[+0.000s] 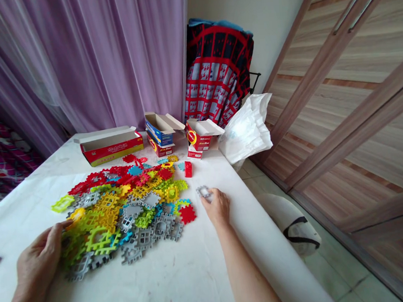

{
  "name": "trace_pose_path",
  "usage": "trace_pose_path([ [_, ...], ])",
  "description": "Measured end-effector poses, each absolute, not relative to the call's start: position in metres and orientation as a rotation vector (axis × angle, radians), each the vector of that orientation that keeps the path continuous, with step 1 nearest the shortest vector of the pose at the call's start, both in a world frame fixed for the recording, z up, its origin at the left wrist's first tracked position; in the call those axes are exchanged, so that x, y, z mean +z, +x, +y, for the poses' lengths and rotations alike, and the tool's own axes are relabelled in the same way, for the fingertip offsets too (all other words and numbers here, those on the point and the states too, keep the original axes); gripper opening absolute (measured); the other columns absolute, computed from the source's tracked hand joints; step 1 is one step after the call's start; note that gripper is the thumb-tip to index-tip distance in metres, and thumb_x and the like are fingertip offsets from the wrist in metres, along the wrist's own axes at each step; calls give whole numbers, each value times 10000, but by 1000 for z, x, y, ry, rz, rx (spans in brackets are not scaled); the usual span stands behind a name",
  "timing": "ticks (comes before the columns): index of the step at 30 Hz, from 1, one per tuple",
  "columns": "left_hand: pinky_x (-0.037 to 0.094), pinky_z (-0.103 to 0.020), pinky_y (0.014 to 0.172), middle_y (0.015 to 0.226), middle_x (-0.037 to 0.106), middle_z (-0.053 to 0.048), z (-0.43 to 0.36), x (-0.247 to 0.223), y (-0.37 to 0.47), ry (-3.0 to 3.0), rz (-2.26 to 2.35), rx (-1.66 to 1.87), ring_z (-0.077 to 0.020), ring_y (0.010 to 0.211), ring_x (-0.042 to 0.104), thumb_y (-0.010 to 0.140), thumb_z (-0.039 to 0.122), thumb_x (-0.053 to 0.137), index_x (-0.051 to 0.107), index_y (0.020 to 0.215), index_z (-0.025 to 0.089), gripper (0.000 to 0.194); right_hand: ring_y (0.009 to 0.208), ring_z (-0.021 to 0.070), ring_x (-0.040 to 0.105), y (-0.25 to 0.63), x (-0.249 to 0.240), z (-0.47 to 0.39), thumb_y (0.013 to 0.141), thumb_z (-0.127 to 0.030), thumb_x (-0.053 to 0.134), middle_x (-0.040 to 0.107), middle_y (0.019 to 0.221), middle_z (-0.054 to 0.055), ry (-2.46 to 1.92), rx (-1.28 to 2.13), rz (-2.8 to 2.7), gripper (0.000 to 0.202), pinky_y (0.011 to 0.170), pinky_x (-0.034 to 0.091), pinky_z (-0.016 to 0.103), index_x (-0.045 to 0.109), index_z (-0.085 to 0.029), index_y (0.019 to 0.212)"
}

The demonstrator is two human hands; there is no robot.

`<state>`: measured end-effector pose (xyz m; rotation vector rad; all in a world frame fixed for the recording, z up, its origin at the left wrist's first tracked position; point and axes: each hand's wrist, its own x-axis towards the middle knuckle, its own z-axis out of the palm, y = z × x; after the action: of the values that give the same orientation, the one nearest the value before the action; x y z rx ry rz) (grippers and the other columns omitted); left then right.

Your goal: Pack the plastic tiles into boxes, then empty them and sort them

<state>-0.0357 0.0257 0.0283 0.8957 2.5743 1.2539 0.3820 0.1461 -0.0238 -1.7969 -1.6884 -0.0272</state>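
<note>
Interlocking plastic tiles (108, 208) in red, yellow, lime, blue and grey lie in a loose heap on the white-covered table (185, 284). At the heap's left edge, my left hand (41, 256) has its fingertips closed at the rim of a yellow tile (76, 215); part of the grip is hidden. Right of the heap, my right hand (217, 207) pinches a grey tile (202, 191) with a notched edge and an open middle. Close to that hand, a single red tile (187, 213) lies at the heap's right side.
Along the back stand a long red open box (113, 149), a blue open box (159, 130) on a red one, and another red open box (200, 134). A small red block (188, 169) sits before them. A white plastic bag (247, 130) hangs at the right edge beside a stool (288, 223).
</note>
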Motion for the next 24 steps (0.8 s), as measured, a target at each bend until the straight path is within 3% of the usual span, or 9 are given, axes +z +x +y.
trace_pose_path([
  [2, 504, -422, 931, 971, 758, 26, 27, 31, -34, 804, 2555, 1203, -260, 953, 672, 697, 494, 504, 738, 836, 273, 351, 950, 240, 593, 379, -23, 146, 806, -389, 650, 701, 985, 97, -1806, -27, -1709, 283, 800, 363, 316, 618, -187, 1002],
  [7, 510, -362, 849, 938, 743, -7, 28, 38, -25, 818, 2576, 1154, -246, 922, 660, 729, 502, 471, 749, 892, 252, 407, 949, 245, 581, 379, -19, 144, 797, -440, 652, 696, 978, 96, -1837, -16, -1719, 316, 813, 349, 325, 630, -188, 987],
  [14, 482, -251, 782, 977, 741, -17, 25, 36, -19, 843, 2554, 1164, -178, 891, 639, 766, 494, 476, 735, 1017, 213, 457, 934, 261, 580, 383, -17, 142, 767, -403, 667, 697, 981, 96, -1799, 45, -1712, 294, 815, 366, 347, 649, -191, 971],
  [19, 478, -222, 711, 943, 745, -30, 25, 36, -17, 828, 2544, 1174, -153, 824, 626, 767, 484, 507, 728, 1032, 185, 456, 917, 248, 592, 385, -10, 138, 814, -331, 569, 689, 935, 103, -1597, 32, -1677, 166, 812, 408, 347, 640, -188, 860],
  [24, 484, -225, 685, 908, 747, -44, 26, 38, -15, 838, 2549, 1180, -157, 800, 630, 761, 465, 527, 731, 1001, 172, 430, 655, 142, 569, 370, -1, 120, 825, -342, 550, 677, 877, 43, -1451, 242, -1872, 176, 672, 435, 264, 629, -201, 896],
])
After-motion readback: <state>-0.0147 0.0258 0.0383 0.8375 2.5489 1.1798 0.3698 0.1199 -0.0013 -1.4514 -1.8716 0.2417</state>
